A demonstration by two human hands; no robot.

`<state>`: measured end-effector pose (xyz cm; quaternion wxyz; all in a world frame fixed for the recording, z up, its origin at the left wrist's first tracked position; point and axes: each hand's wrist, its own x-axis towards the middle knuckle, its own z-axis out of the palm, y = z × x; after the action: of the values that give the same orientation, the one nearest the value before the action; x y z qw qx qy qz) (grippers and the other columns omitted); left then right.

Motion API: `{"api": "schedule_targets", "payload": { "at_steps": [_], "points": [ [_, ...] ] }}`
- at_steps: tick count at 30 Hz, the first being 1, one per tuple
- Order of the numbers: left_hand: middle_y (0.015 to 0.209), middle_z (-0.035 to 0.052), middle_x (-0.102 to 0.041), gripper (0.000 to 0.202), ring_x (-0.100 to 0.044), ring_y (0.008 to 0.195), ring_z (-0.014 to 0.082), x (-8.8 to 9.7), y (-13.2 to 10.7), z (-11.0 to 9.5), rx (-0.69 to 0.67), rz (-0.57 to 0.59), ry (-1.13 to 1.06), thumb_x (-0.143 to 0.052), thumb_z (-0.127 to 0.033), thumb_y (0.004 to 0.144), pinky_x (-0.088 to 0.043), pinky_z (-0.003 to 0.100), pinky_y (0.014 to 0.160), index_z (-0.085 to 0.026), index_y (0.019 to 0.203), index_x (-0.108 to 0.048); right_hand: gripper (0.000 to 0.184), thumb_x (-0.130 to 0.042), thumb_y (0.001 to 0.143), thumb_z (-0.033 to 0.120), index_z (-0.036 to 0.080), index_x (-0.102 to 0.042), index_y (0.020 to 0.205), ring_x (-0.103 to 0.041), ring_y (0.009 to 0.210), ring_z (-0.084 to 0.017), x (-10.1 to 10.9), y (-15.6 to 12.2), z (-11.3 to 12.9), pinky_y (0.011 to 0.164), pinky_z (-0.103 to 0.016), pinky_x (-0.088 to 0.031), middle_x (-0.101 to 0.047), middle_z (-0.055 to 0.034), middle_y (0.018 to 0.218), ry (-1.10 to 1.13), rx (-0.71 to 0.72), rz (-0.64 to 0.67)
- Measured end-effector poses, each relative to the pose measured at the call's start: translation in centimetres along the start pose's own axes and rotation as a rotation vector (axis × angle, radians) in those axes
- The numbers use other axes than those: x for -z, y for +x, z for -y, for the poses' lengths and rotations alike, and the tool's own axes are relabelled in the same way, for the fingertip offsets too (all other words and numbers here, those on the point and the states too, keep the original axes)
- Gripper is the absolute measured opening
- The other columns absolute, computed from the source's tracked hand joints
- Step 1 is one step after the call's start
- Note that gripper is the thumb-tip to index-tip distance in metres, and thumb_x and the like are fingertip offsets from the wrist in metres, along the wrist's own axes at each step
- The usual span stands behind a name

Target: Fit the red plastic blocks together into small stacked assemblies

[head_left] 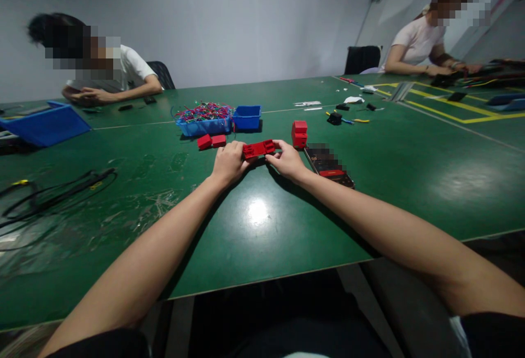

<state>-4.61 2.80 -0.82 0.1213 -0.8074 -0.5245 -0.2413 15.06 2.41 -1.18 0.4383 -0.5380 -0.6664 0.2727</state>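
Note:
A long red plastic part (258,149) is held just above the green table (262,221) between both of my hands. My left hand (228,163) is closed on its left end. My right hand (287,159) pinches its right end with fingers curled. Two small red blocks (211,141) lie just beyond my left hand. A stack of red blocks (299,134) stands just beyond my right hand. A blue tray full of coloured wires (204,117) and a small blue bin (247,117) sit further back.
A phone (329,165) lies right of my right hand. Black cables (53,191) sprawl at the left, near a blue box (45,124). Small tools and parts (344,112) lie at the back right. One person sits at the far left, another at the far right.

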Motion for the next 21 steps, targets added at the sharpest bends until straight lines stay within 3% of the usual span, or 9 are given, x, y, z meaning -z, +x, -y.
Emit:
{"api": "schedule_targets", "payload": {
  "at_steps": [3,7,9,13,16,21],
  "points": [
    [0.111,0.0147,-0.067,0.034,-0.063,0.102,0.0317,0.1,0.0,0.2,0.002,-0.002,-0.014,-0.065,-0.041,0.086,-0.046,0.039,0.079,-0.016,0.109,-0.063,0.05,-0.067,0.076,0.022,0.014,-0.062,0.125,-0.067,0.071,-0.016,-0.1,0.2,-0.5,0.086,-0.039,-0.056,-0.071,-0.0042,0.085,0.027,0.033,0.011],
    [0.108,0.0141,-0.069,0.036,-0.064,0.101,0.0319,0.3,0.1,0.3,0.06,0.005,-0.032,-0.069,-0.042,0.082,-0.046,0.039,0.081,-0.016,0.106,-0.066,0.051,-0.066,0.076,0.022,0.014,-0.065,0.126,-0.069,0.083,-0.017,-0.2,0.6,-1.1,0.089,-0.039,-0.057,-0.066,-0.0133,0.118,0.113,0.094,0.002],
    [0.101,0.0124,-0.071,0.035,-0.065,0.094,0.0303,0.2,0.2,0.4,0.1,-0.023,-0.077,-0.069,-0.042,0.081,-0.047,0.038,0.078,-0.017,0.105,-0.067,0.053,-0.063,0.076,0.021,0.016,-0.064,0.129,-0.068,0.089,-0.016,-0.3,0.6,-1.0,0.09,-0.036,-0.057,-0.061,-0.0136,0.128,0.174,0.159,0.02],
    [0.089,0.0069,-0.071,0.024,-0.065,0.077,0.0228,-0.1,0.3,0.6,0.114,-0.112,-0.213,-0.065,-0.033,0.08,-0.046,0.031,0.067,-0.02,0.1,-0.066,0.061,-0.061,0.077,0.019,0.025,-0.058,0.137,-0.067,0.091,-0.013,-0.4,-0.2,-0.2,0.091,-0.03,-0.057,-0.056,-0.01,0.135,0.253,0.286,0.139],
    [0.086,0.0056,-0.07,0.017,-0.063,0.074,0.0204,-0.2,0.3,0.8,0.116,-0.122,-0.305,-0.062,-0.027,0.08,-0.045,0.03,0.066,-0.02,0.095,-0.064,0.069,-0.062,0.077,0.021,0.026,-0.049,0.145,-0.067,0.088,-0.013,-0.5,-0.8,0.4,0.083,-0.029,-0.059,-0.05,-0.0113,0.144,0.271,0.296,0.217],
    [0.089,0.0051,-0.066,0.019,-0.06,0.077,0.0193,-0.4,0.4,1.0,0.013,-0.083,-0.388,-0.062,-0.027,0.078,-0.047,0.031,0.07,-0.018,0.094,-0.061,0.079,-0.067,0.077,0.025,0.023,-0.036,0.15,-0.069,0.094,-0.018,-0.5,-1.0,0.6,0.087,-0.034,-0.058,-0.055,-0.0136,0.142,0.278,0.248,0.212]
  ]
}}
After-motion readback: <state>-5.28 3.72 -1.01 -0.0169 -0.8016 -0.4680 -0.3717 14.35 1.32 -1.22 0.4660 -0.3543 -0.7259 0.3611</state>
